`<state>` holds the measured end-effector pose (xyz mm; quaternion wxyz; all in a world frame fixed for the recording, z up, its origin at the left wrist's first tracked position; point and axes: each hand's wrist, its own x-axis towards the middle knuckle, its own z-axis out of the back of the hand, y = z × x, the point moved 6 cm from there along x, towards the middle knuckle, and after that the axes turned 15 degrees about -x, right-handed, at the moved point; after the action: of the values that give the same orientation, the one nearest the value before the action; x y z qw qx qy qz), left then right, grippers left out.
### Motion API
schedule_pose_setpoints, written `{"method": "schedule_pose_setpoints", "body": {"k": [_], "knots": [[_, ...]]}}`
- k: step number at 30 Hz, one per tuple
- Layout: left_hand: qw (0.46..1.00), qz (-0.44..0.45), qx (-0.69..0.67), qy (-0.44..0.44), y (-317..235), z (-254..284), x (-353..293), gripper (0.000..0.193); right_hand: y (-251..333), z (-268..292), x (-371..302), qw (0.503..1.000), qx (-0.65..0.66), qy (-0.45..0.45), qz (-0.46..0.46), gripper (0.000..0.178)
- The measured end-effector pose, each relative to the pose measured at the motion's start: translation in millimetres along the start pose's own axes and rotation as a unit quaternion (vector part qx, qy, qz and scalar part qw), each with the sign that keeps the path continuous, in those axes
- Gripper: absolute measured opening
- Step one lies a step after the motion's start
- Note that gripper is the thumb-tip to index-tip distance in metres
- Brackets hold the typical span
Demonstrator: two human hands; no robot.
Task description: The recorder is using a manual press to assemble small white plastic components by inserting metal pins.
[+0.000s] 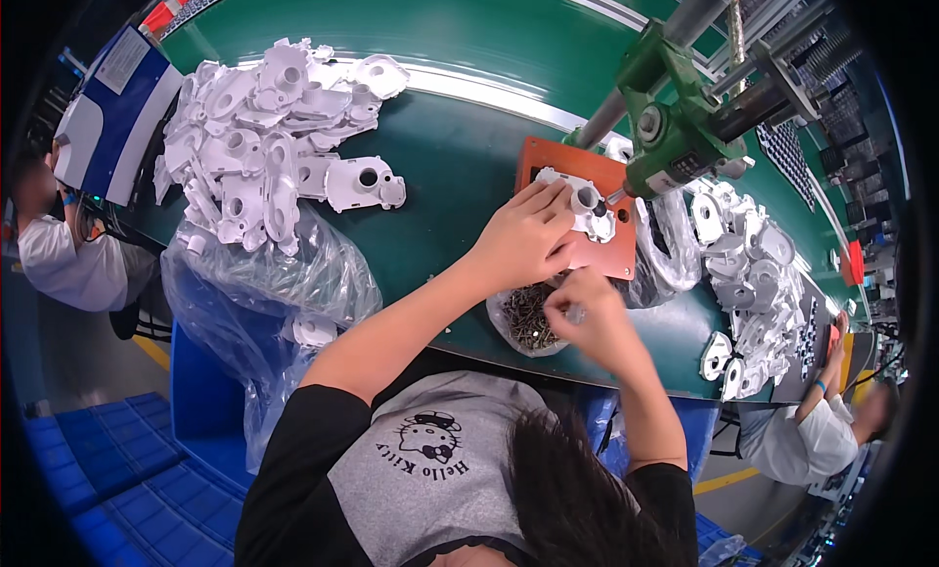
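Right of frame centre: white part [593, 225] lies under left grip's [528, 236] fingertips; right grip [593, 313] sits below, fingers curled. Cannot tell whether either pinches.

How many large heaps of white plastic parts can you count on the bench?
2. The left heap lies on the left of the bench; the right heap lies on the right, beyond the orange plate. Single parts may be hidden within each.

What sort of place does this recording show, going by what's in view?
Probably a factory assembly line. What suggests it: a green metal bench press, large heaps of similar white plastic parts to left and right, and a pile of small metal pieces.
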<state>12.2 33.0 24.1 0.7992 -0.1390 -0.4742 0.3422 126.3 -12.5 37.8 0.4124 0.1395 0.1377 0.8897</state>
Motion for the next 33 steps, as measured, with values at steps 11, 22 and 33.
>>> {"method": "schedule_pose_setpoints", "body": {"k": [11,22,33], "knots": [[1.000,-0.019,-0.012,-0.017,-5.8,4.4,3.5,0.018,-110.6,26.4,37.5,0.926,0.246,-0.105,-0.265,0.014],[1.000,-0.013,-0.007,-0.014,-4.9,4.2,3.6,0.018,-115.0,21.1,53.2,0.940,0.264,-0.045,-0.210,0.017],[1.000,-0.002,-0.006,-0.003,-2.0,0.0,3.3,0.021,-128.2,17.8,55.9,0.940,0.285,0.009,-0.186,0.017]]}}
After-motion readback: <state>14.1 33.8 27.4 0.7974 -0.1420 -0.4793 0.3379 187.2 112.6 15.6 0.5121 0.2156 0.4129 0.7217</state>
